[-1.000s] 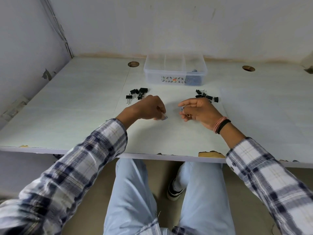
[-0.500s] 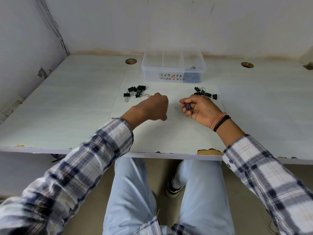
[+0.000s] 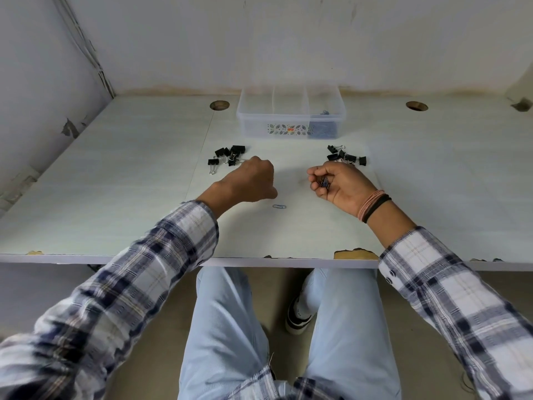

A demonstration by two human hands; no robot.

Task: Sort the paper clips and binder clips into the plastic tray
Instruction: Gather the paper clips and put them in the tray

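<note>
A clear plastic tray point(image 3: 290, 131) with three compartments stands at the back of the table; blue paper clips point(image 3: 323, 129) fill its right compartment. Two groups of black binder clips lie in front of it, a left group point(image 3: 227, 155) and a right group point(image 3: 347, 157). My left hand point(image 3: 251, 180) is curled into a fist just right of the left group; whatever is inside it is hidden. My right hand point(image 3: 336, 183) lies palm up with its fingers curled round a small bunch of blue paper clips point(image 3: 324, 182). One blue paper clip point(image 3: 279, 206) lies loose on the table between the hands.
The white table point(image 3: 115, 197) has two round cable holes, one at the back left point(image 3: 219, 105) and one at the back right point(image 3: 416, 105). Walls close the back and left side. The near edge point(image 3: 356, 254) is chipped. My knees are under the table.
My left hand moved forward and closed into a fist. My right hand turned palm up with paper clips in it. A single paper clip now lies uncovered between the hands.
</note>
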